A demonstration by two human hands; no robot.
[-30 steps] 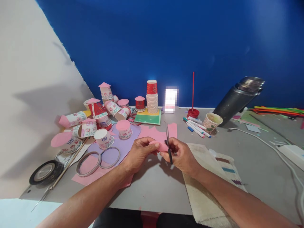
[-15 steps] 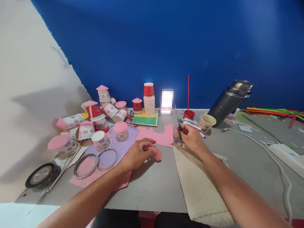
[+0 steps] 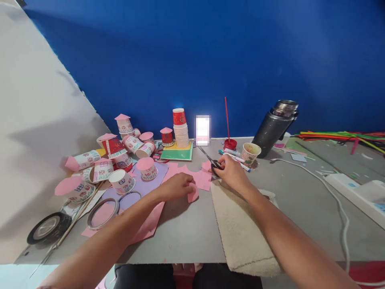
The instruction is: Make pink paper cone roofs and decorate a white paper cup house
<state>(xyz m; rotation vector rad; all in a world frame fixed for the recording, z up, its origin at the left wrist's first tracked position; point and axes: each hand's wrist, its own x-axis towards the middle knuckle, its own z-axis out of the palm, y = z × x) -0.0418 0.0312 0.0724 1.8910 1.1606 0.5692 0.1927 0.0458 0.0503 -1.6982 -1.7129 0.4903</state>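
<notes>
My left hand (image 3: 178, 186) pinches a small rounded piece of pink paper (image 3: 193, 194) just above the grey tabletop. In my right hand (image 3: 230, 170) is a pair of black-handled scissors (image 3: 215, 165), its blades pointing up and to the left, low over the table. Behind and between the hands lies a pink paper sheet (image 3: 202, 179) with curved cut-outs along its edge. A beige cloth (image 3: 240, 228) is spread under my right forearm.
Decorated paper cups (image 3: 122, 181) with pink paper tops crowd the left side, near tape rolls (image 3: 102, 214). A cup stack (image 3: 181, 134) rests on a green-and-yellow pad (image 3: 177, 153). Right are markers (image 3: 234, 155), a paper cup (image 3: 250, 154), a dark flask (image 3: 272, 130) and a power strip (image 3: 351, 192).
My right hand has lowered the scissors, whose blades tilted from nearly upright toward the left. My left hand still holds the pink piece, now turned. The view has shifted slightly right.
</notes>
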